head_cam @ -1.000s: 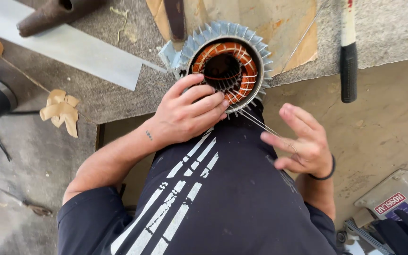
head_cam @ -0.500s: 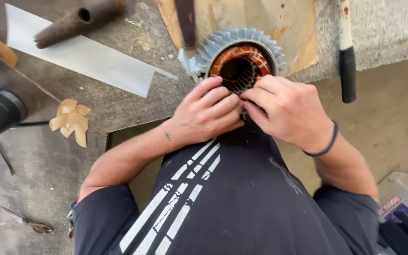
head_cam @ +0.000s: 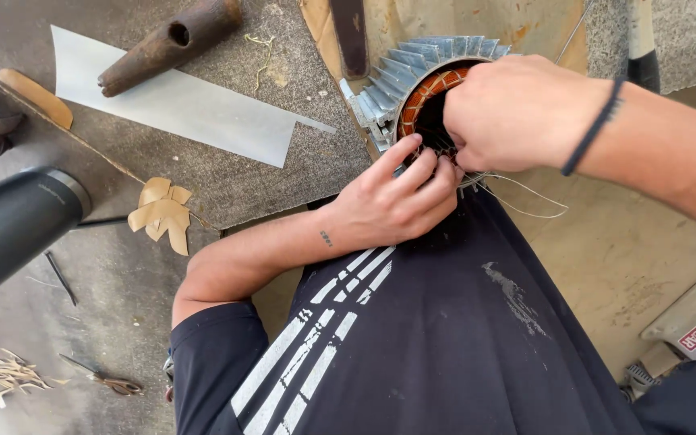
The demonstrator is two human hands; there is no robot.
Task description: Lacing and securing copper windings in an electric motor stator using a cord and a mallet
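A finned metal motor stator with copper windings bound in orange lies on the bench edge in front of my dark shirt. My left hand rests on its near rim, fingers pressed against the windings. My right hand, with a dark band on the wrist, covers the far side of the bore, fingers curled into it. A thin pale cord loops out from under my right hand; where it is pinched is hidden.
On the grey bench lie a grey sheet of insulating paper, a rusty hammer head, tan paper scraps and a wooden strip. A black cylinder juts in at the left. Small pliers lie below; a pale box sits lower right.
My right hand has come up from the lower right to the stator and now reaches over its bore. My left hand has stayed on the near rim. The view has shifted slightly.
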